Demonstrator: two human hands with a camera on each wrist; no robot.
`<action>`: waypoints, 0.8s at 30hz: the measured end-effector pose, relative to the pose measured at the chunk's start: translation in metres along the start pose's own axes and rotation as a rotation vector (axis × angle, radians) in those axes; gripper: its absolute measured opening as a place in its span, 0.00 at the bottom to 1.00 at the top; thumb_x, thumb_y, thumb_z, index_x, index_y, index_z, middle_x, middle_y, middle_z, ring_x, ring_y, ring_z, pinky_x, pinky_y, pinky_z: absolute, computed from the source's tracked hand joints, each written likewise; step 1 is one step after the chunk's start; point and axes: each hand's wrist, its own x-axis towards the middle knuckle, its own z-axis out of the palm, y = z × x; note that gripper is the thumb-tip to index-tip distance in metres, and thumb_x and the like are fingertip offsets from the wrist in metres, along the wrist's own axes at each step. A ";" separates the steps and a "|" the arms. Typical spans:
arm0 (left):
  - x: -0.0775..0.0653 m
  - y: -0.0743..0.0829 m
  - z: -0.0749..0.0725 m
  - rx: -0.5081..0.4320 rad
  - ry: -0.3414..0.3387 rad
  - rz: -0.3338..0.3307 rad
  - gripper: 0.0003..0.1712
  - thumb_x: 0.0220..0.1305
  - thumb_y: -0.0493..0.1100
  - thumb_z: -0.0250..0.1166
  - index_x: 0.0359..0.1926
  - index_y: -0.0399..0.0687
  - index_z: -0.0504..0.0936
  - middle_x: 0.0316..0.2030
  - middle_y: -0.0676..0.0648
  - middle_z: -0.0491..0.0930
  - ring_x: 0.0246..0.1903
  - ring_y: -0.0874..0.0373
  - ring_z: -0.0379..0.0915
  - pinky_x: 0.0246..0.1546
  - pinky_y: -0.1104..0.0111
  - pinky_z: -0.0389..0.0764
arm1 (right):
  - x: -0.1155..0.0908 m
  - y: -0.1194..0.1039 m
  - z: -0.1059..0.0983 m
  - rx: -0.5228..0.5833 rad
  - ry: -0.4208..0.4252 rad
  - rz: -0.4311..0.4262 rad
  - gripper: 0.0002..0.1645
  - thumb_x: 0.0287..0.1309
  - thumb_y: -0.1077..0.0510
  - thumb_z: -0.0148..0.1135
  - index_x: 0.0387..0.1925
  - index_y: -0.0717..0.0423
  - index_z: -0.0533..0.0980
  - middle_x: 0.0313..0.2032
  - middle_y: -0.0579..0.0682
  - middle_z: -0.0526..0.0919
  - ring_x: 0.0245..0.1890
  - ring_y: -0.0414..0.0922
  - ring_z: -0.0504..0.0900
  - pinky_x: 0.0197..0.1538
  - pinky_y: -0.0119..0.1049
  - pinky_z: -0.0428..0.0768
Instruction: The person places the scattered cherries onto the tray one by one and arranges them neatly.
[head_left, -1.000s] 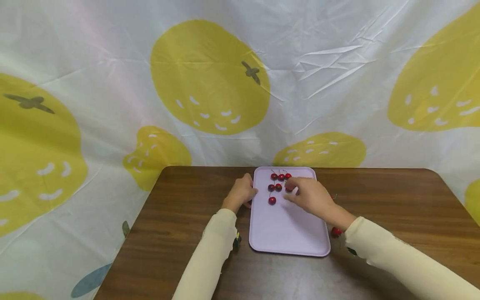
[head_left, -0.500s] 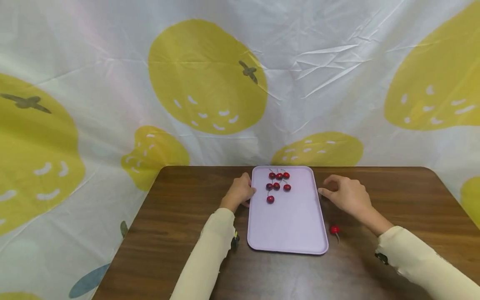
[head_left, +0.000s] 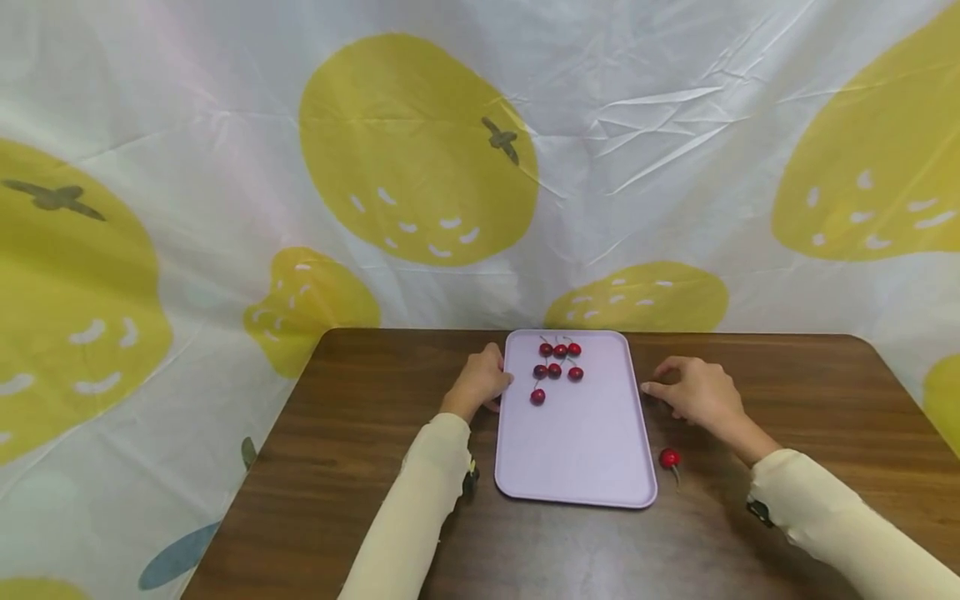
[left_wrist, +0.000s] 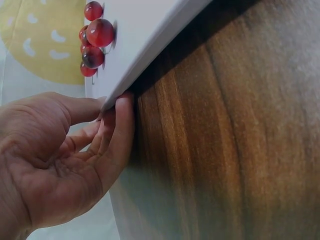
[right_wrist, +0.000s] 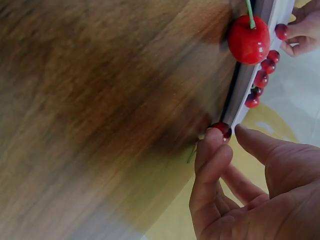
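A pale lilac tray (head_left: 577, 458) lies on the table, with several dark red cherries (head_left: 560, 352) in rows on its far half. My left hand (head_left: 478, 382) pinches the tray's left rim; in the left wrist view its thumb and fingertips meet at the edge. Right of the tray, my right hand (head_left: 699, 392) is low over the table. The right wrist view shows a cherry (right_wrist: 222, 130) at its fingertips, partly behind the index finger, with a small gap to the thumb. That cherry is hidden in the head view. Another bright red cherry (head_left: 670, 458) lies beside the tray's right edge.
The brown wooden table (head_left: 360, 467) ends at the back against a white curtain (head_left: 637, 167) printed with yellow fruit. Small dark devices sit at both cuffs, such as the right one (head_left: 760, 510).
My right hand has left a cherry on the tray, in the middle row, and moved right to the table beside the tray. The left hand stays at the rim.
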 end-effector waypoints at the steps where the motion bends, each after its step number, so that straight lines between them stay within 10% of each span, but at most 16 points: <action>1: 0.001 0.000 0.000 0.002 0.000 -0.003 0.10 0.76 0.37 0.64 0.48 0.41 0.70 0.41 0.37 0.76 0.29 0.49 0.83 0.18 0.65 0.91 | 0.000 0.000 0.000 -0.002 0.001 0.002 0.22 0.63 0.42 0.72 0.48 0.53 0.83 0.13 0.43 0.82 0.15 0.41 0.83 0.17 0.38 0.80; 15: 0.003 -0.003 0.001 0.002 -0.003 0.006 0.11 0.75 0.38 0.65 0.48 0.41 0.70 0.41 0.37 0.76 0.28 0.50 0.83 0.19 0.65 0.91 | -0.001 -0.011 0.003 -0.056 0.134 -0.117 0.12 0.59 0.49 0.77 0.41 0.50 0.87 0.33 0.54 0.90 0.30 0.53 0.82 0.25 0.41 0.75; 24: 0.001 -0.002 0.001 -0.003 -0.001 -0.006 0.10 0.76 0.38 0.64 0.48 0.42 0.70 0.41 0.38 0.76 0.31 0.50 0.82 0.19 0.65 0.91 | -0.004 -0.045 0.010 0.051 0.182 -0.253 0.08 0.58 0.57 0.77 0.38 0.52 0.86 0.31 0.49 0.91 0.31 0.44 0.87 0.34 0.36 0.81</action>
